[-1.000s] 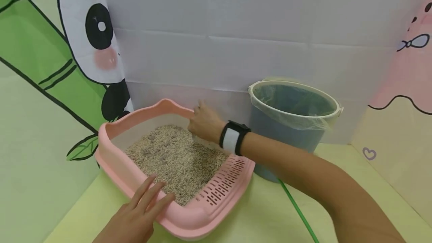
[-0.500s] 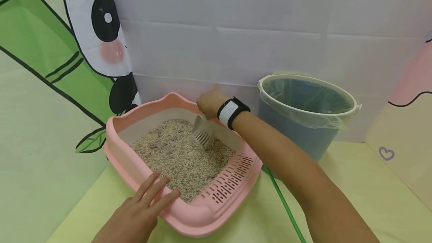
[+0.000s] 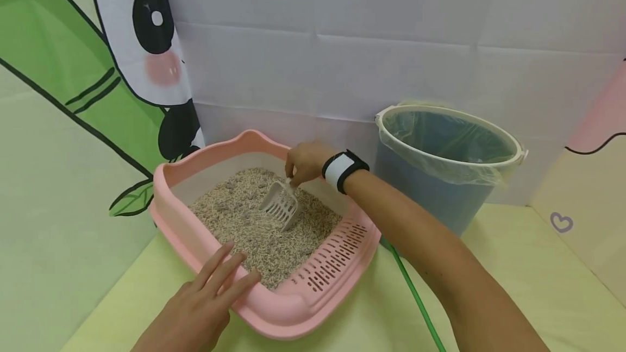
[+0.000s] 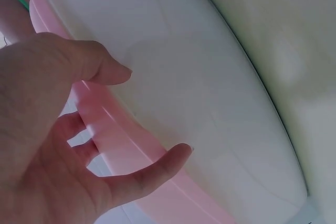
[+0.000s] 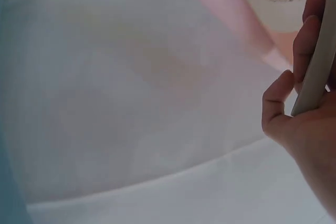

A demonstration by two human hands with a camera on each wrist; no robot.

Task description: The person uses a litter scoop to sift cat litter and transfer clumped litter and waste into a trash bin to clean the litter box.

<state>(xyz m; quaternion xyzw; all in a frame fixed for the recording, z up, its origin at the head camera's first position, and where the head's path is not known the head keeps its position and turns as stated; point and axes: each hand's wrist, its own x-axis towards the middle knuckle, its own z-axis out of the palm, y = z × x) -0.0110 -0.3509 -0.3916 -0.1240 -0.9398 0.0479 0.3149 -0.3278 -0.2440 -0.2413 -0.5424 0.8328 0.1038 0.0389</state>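
My right hand [image 3: 309,163] grips the handle of a pale slotted litter scoop [image 3: 282,204], whose head tilts down into the litter. In the right wrist view, curled fingers wrap the scoop's grey handle [image 5: 318,61]. Grainy beige litter [image 3: 244,221] with greyish clumps fills the pink litter box [image 3: 274,314]. My left hand [image 3: 200,300] rests on the near left rim of the box, fingers spread and fairly straight. In the left wrist view the thumb and fingers of the left hand [image 4: 68,145] stand apart beside the pink rim [image 4: 131,140].
A blue-grey bucket [image 3: 420,194] with a white rim and clear liner stands right of the litter box. A green stick [image 3: 418,297] lies on the yellow-green floor [image 3: 513,270] near my right forearm. Behind are a white sheet wall [image 3: 342,69] and a panda-printed wall [image 3: 54,151].
The right hand has lowered slightly from the back rim, and the scoop has swung left and forward through the litter. The left hand stays on the rim. The view has shifted a little.
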